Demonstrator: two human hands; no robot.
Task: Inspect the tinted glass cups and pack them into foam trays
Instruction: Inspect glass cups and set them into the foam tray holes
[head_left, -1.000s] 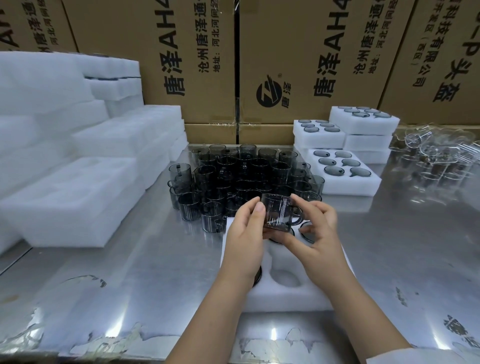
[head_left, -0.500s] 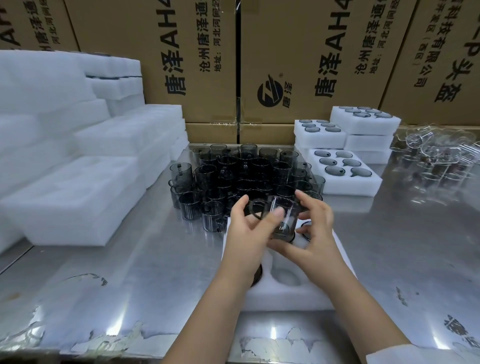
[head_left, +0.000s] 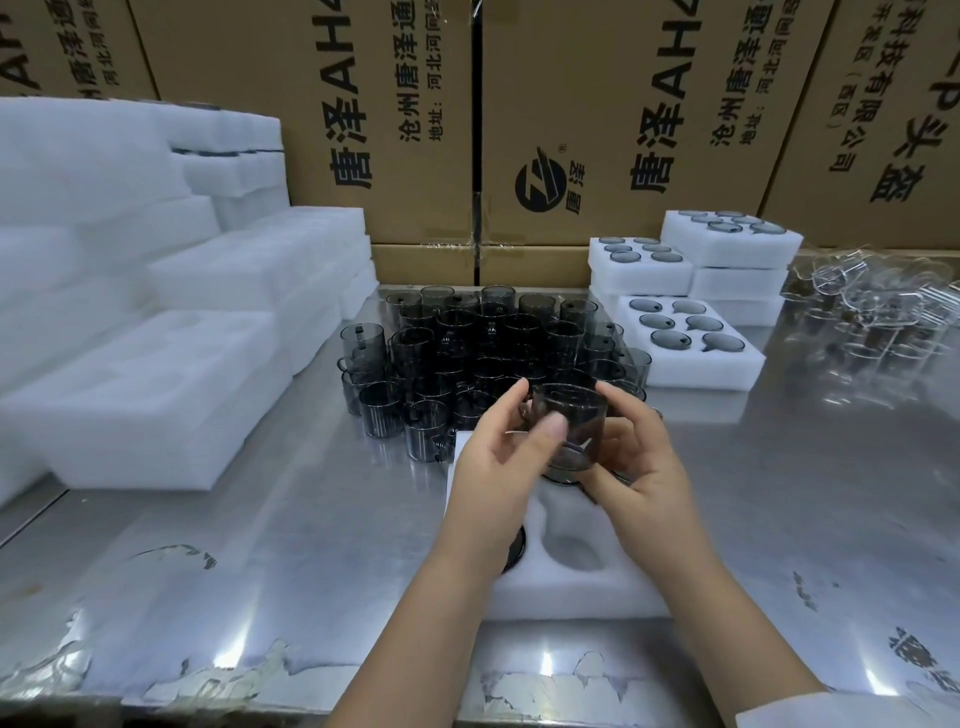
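- Tinted glass cup (head_left: 571, 434): held between both hands over the far half of a white foam tray (head_left: 571, 592), about midway along the table (head_left: 260, 545) and nearer its front edge. It stands roughly upright with its mouth up.
- Left hand (head_left: 493, 467): its grip is on the cup, with the thumb (head_left: 553, 428) pressed on the near wall and the forefinger curled over the rim's left side.
- Right hand (head_left: 649, 467): its grip is also on the cup, with the fingers (head_left: 615, 397) wrapped round the right side and the palm cupped below it.
- Foam tray: one empty round pocket (head_left: 571, 551) shows between the wrists. A dark cup rim (head_left: 518, 545) shows in the pocket by the left wrist. The far pockets are mostly hidden by the hands.
- Loose tinted cups (head_left: 483, 353): a dense cluster stands just beyond the tray, towards the back edge.
- Filled trays (head_left: 691, 343): white foam with cups in the pockets, lying right of the cluster. More of them (head_left: 727, 239) are stacked behind, at the back edge.
- Empty foam trays (head_left: 145, 384): piled in steps along the left edge.
- Clear glass cups (head_left: 872, 306): heaped near the back right corner.
- Cardboard boxes (head_left: 597, 104): printed cartons form a wall behind the table.
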